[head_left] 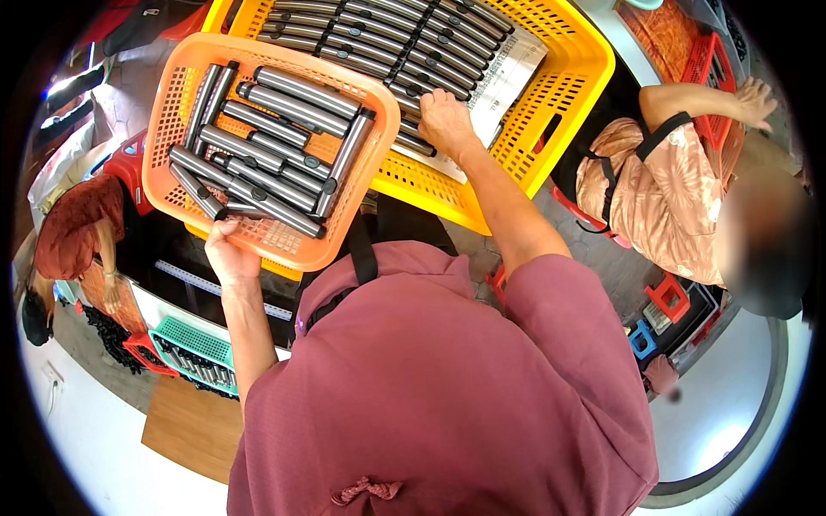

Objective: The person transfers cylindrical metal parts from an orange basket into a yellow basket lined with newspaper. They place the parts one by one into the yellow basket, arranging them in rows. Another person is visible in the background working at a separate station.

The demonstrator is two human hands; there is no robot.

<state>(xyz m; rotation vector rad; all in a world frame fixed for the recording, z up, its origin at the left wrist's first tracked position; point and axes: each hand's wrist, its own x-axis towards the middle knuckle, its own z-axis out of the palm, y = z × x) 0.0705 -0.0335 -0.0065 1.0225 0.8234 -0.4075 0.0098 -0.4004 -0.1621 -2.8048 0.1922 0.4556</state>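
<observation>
On my feed I see bright light around the left hand (232,254) and right hand (447,127), glinting off metal tubes (297,108) near both. Well right of the right hand, a person's head (764,245) is blurred, and glare whitens a pale surface (720,443) below; outer edges bend into black.

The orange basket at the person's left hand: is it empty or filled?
Partly filled: the orange basket holds silver-and-black tubes lying in mixed directions, with orange gaps showing between some of them.
</observation>
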